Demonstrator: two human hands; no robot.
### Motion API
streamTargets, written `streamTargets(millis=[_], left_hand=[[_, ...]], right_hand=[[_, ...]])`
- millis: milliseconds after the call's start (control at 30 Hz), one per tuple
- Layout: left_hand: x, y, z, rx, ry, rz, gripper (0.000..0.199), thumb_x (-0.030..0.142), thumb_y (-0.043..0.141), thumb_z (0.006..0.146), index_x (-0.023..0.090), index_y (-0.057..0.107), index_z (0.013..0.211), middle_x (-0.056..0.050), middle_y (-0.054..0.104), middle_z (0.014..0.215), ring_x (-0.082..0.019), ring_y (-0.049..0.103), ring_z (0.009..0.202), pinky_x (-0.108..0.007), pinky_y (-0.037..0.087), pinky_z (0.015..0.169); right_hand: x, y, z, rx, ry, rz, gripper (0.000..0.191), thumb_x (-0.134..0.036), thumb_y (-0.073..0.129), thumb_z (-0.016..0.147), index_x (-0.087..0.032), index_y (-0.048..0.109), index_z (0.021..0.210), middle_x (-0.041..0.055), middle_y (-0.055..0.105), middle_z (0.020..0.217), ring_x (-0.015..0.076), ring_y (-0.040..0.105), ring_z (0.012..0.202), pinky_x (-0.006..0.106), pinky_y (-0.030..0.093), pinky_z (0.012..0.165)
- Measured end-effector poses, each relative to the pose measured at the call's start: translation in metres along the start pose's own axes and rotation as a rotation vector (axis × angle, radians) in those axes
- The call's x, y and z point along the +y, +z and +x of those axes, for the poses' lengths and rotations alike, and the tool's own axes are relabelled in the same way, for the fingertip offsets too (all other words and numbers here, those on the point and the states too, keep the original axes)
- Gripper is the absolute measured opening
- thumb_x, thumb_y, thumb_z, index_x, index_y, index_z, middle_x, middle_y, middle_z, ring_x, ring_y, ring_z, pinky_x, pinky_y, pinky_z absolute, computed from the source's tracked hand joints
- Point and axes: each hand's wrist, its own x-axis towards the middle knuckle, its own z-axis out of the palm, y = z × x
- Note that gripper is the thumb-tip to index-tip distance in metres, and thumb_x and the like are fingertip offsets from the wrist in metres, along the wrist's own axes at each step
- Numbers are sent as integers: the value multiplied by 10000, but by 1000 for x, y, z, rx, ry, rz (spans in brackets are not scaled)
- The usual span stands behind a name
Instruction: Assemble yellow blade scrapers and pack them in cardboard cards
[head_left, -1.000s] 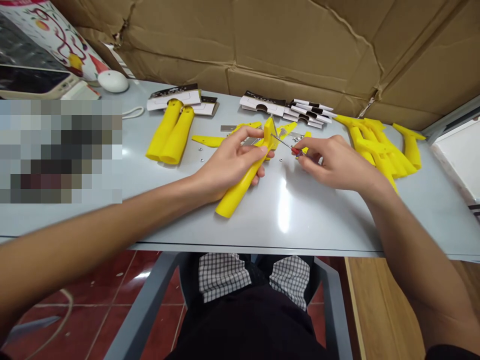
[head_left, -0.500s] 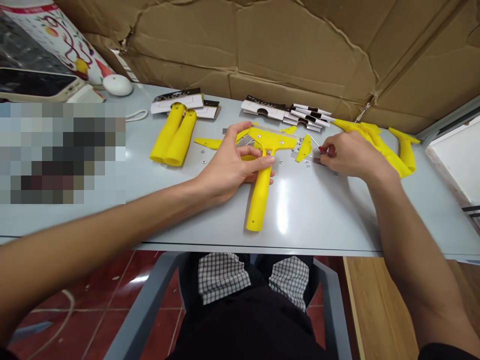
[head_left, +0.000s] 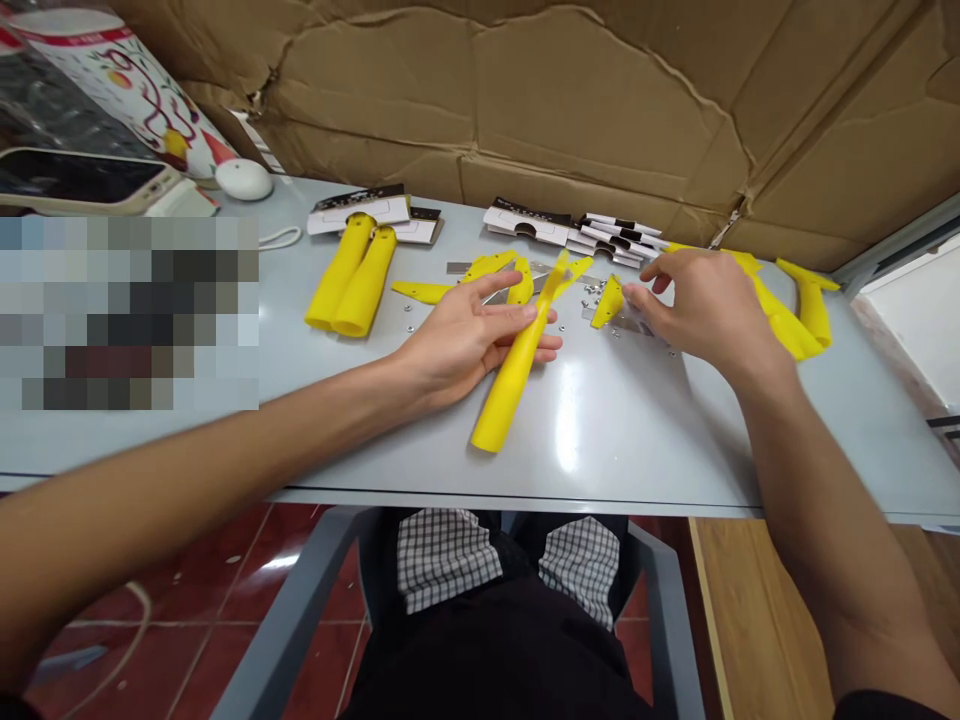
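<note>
My left hand (head_left: 480, 335) holds a yellow handle piece (head_left: 511, 385) between thumb and fingers; the piece is seen edge-on, its round end pointing toward me. My right hand (head_left: 694, 305) hovers over the table, thumb and index finger apart, near a small yellow plate (head_left: 608, 302). Nothing shows between those fingers. Small metal screws and nuts (head_left: 592, 292) lie beside that plate. Beyond my left hand are more yellow plates (head_left: 487, 266) and thin metal blades. A metal strip lies partly hidden under my right hand.
Two yellow handles (head_left: 351, 280) lean on folded black-and-white cards (head_left: 360, 212) at the left. More cards (head_left: 529, 220) and yellow parts (head_left: 810, 305) lie at the back and right. A phone (head_left: 82, 178), a white mouse (head_left: 244, 179) and cardboard (head_left: 480, 90) border the table (head_left: 637, 430).
The yellow handle piece has turned in my left hand, from its flat face to its edge. The red-handled tool no longer shows at my right hand, whose fingers have opened and moved slightly left.
</note>
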Motion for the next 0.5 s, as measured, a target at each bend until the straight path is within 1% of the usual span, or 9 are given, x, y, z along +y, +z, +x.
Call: streamTargets(millis=[33, 67, 133, 167, 233, 300, 367, 433, 500], left_hand=[[0, 0, 2, -14, -15, -26, 671, 88, 694, 981, 168, 396, 1577, -161, 803, 1086, -274, 838, 833, -476, 704, 875], [0, 0, 4, -26, -25, -52, 628, 96, 665, 1002, 175, 406, 1568, -165, 809, 1097, -276, 842, 865, -476, 700, 893], [1, 1, 7, -34, -15, -89, 542, 108, 631, 1027, 208, 453, 1529, -145, 814, 1111, -269, 843, 938, -465, 691, 930], [2, 2, 8, -31, 4, -99, 501, 112, 627, 1032, 227, 485, 1498, -128, 814, 1116, -261, 840, 978, -456, 686, 951], [2, 4, 9, -27, 50, -111, 432, 112, 638, 1030, 249, 543, 1429, -95, 810, 1128, -248, 828, 1062, -442, 669, 1003], [3, 7, 8, -37, 88, -121, 398, 102, 652, 1022, 256, 572, 1380, -72, 810, 1132, -241, 811, 1133, -442, 646, 1052], [3, 10, 7, -60, 115, -126, 389, 90, 660, 1012, 256, 582, 1355, -63, 813, 1136, -240, 792, 1189, -451, 622, 1089], [3, 11, 7, -85, 138, -107, 401, 101, 689, 993, 257, 583, 1346, -67, 814, 1151, -251, 780, 1217, -461, 610, 1098], [6, 9, 11, -107, 166, -30, 418, 125, 737, 963, 252, 597, 1336, -84, 809, 1163, -265, 783, 1198, -455, 618, 1069]], right_hand=[[-11, -4, -3, 3, -13, 61, 346, -529, 633, 985, -220, 769, 910, 92, 771, 862, 234, 626, 713, 377, 442, 686], [-22, -7, -5, -40, -26, 145, 377, -534, 632, 994, -209, 756, 848, 74, 746, 778, 212, 607, 671, 363, 427, 664], [-42, -10, -11, -242, -59, 355, 482, -570, 598, 1021, -199, 725, 740, 31, 677, 645, 164, 554, 593, 331, 386, 603], [-50, -9, -14, -382, -73, 459, 512, -590, 584, 1026, -195, 729, 734, 17, 661, 621, 144, 530, 563, 317, 370, 575], [-64, -2, -18, -619, -72, 677, 507, -608, 613, 1012, -183, 743, 769, -10, 627, 586, 114, 501, 513, 293, 362, 531], [-74, 10, -22, -771, 1, 921, 464, -616, 666, 980, -176, 751, 855, -29, 601, 566, 110, 509, 482, 277, 377, 485], [-81, 22, -26, -834, 91, 1198, 444, -618, 719, 940, -175, 740, 966, -34, 609, 579, 112, 490, 456, 267, 347, 417], [-86, 32, -29, -805, 167, 1417, 398, -549, 805, 890, -183, 732, 1031, -22, 641, 641, 114, 518, 500, 252, 342, 406], [-88, 38, -30, -740, 225, 1550, 358, -459, 887, 817, -195, 736, 1008, -5, 662, 722, 114, 551, 577, 233, 354, 417]])
